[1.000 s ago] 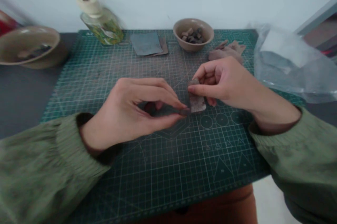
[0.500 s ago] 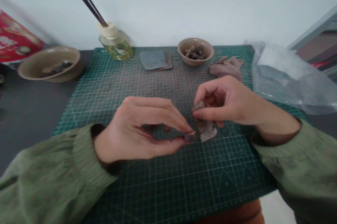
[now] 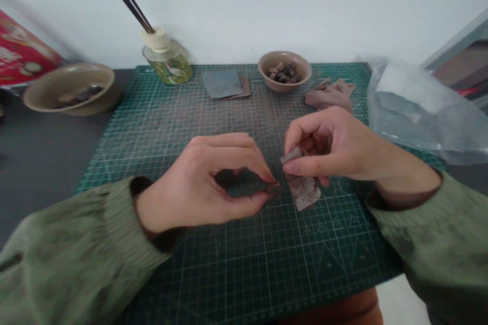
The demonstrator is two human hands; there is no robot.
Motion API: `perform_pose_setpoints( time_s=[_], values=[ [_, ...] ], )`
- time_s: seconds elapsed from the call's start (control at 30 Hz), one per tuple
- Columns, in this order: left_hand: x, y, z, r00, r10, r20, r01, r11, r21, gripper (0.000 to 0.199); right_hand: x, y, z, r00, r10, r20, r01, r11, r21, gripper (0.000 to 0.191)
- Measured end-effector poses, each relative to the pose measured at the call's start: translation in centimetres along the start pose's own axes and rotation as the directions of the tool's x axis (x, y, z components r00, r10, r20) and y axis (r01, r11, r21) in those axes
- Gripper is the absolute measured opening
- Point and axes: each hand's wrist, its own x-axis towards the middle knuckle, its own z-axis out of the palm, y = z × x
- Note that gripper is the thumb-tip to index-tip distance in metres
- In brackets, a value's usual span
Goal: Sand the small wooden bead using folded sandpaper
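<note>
My left hand [image 3: 202,180] pinches a small dark grey-brown piece [image 3: 273,190] between thumb and fingertips, over the green cutting mat [image 3: 160,116]. My right hand [image 3: 328,144] holds a short grey-brown stick-like piece [image 3: 291,155] between thumb and forefinger. The two pieces are close together but apart. Just below my right hand, a speckled brownish sheet, perhaps abrasive paper [image 3: 304,191], lies on the mat, its top edge hidden under my fingers.
At the mat's far edge are a ceramic bowl of dark chunks [image 3: 284,86], stacked grey sheets [image 3: 221,83] and a crumpled cloth [image 3: 330,95]. A clear plastic bag [image 3: 423,106] lies right; a glass bottle with dark sticks [image 3: 166,63] and another bowl [image 3: 49,104] stand left.
The speckled sheet has left my right fingers and lies on the mat, while the stick-like piece stays pinched. My view has tilted, moving the far objects lower in the frame.
</note>
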Motion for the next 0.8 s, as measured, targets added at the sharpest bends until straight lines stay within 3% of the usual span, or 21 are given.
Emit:
perform_pose_setpoints(
  time_s=[0.07, 0.17, 0.37, 0.8],
  values=[
    [0.1, -0.4, 0.1, 0.993, -0.096, 0.063, 0.093, 0.994, 0.052, 0.006, 0.1, -0.1, 0.0, 1.0, 0.016, -0.012, -0.017, 0.999, -0.031, 0.024],
    [0.2, -0.9, 0.2, 0.972, -0.194, 0.131, 0.186, 0.98, 0.068, 0.011, 0.2, -0.1, -0.1, 0.997, 0.073, -0.005, -0.073, 0.995, -0.073, 0.023],
    [0.1, -1.3, 0.2, 0.946, -0.27, 0.179, 0.269, 0.963, 0.029, 0.021, 0.6, 0.2, 0.1, 0.989, 0.148, 0.014, -0.145, 0.98, -0.138, 0.022],
    [0.2, -0.9, 0.1, 0.908, -0.376, 0.187, 0.379, 0.925, 0.02, 0.012, 1.3, 1.2, 1.3, 0.994, 0.104, -0.025, -0.107, 0.975, -0.193, 0.021]
  ],
)
